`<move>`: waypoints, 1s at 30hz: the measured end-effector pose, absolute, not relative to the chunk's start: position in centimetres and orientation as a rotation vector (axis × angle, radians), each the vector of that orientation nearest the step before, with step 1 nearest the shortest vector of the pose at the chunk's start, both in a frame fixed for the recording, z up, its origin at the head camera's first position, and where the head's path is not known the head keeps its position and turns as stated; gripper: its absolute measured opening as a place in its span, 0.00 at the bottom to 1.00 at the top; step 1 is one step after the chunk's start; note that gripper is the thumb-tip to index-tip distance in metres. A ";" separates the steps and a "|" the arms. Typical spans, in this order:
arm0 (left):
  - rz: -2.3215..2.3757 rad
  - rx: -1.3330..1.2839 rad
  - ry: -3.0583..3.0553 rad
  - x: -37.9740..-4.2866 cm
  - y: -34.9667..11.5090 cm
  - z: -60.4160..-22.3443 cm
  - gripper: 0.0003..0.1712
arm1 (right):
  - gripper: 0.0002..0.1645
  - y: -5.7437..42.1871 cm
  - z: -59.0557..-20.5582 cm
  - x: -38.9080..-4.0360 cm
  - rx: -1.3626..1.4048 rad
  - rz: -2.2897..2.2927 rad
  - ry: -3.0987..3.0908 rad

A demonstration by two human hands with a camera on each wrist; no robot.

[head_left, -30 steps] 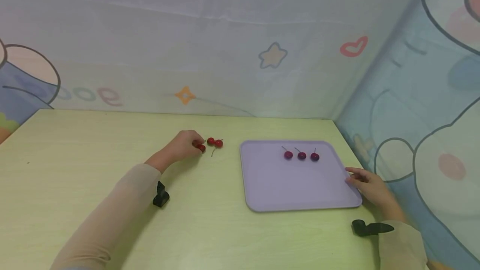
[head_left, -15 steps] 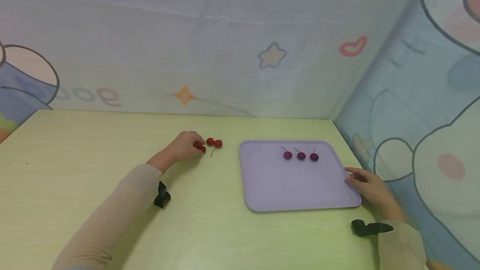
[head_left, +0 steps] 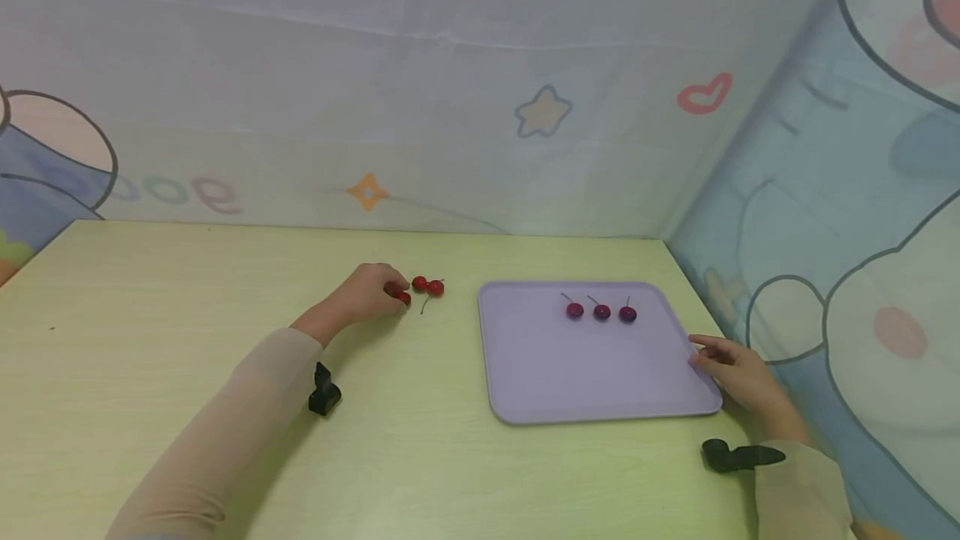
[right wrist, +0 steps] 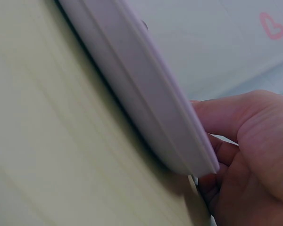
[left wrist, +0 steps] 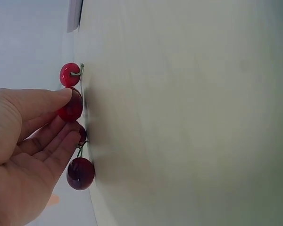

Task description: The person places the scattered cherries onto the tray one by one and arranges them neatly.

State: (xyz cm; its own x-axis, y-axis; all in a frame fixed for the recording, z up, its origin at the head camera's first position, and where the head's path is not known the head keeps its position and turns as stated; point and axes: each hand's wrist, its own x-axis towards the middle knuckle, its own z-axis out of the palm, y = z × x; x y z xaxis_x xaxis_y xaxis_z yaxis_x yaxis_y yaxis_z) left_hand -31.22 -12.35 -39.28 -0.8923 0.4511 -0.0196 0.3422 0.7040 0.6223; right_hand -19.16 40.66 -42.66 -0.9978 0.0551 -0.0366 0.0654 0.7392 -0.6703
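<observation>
Lilac tray (head_left: 592,382) sits at the fingers of my right hand (head_left: 742,375), the thumb over its rim and the others curled just behind. Well away to the other side, my left hand (head_left: 363,297) has its fingers nearly closed about a cherry (head_left: 403,299); how firmly, I can't tell. Over the last second almost nothing has shifted: both hands stay put, and three cherries (head_left: 602,312), inward of the right fingers, lie as they did. I read that as a pickup being settled, with nothing carried across in that time. Head view gives me two loose cherries (head_left: 420,283) just past the left fingertips; left wrist adds a dark cherry (left wrist: 80,173) beside those fingers, which the head view doesn't clearly show. Right wrist alone reveals the tray's outer side over the bench (right wrist: 52,141).
</observation>
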 end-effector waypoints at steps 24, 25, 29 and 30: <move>1.185 0.701 2.697 -31.1 -7.6 -36.4 0.21 | 0.31 40.4 -42.4 -19.0 0.100 -1.123 2.921; 1.187 0.705 2.689 -31.1 -7.2 -36.3 0.22 | 0.31 40.4 -42.4 -19.1 0.101 -1.122 2.922; 1.215 0.726 2.661 -31.1 -5.6 -35.9 0.21 | 0.31 40.4 -42.5 -19.1 0.098 -1.112 2.926; 1.218 0.733 2.659 -31.1 -5.2 -35.9 0.21 | 0.31 40.5 -42.5 -19.2 0.097 -1.110 2.927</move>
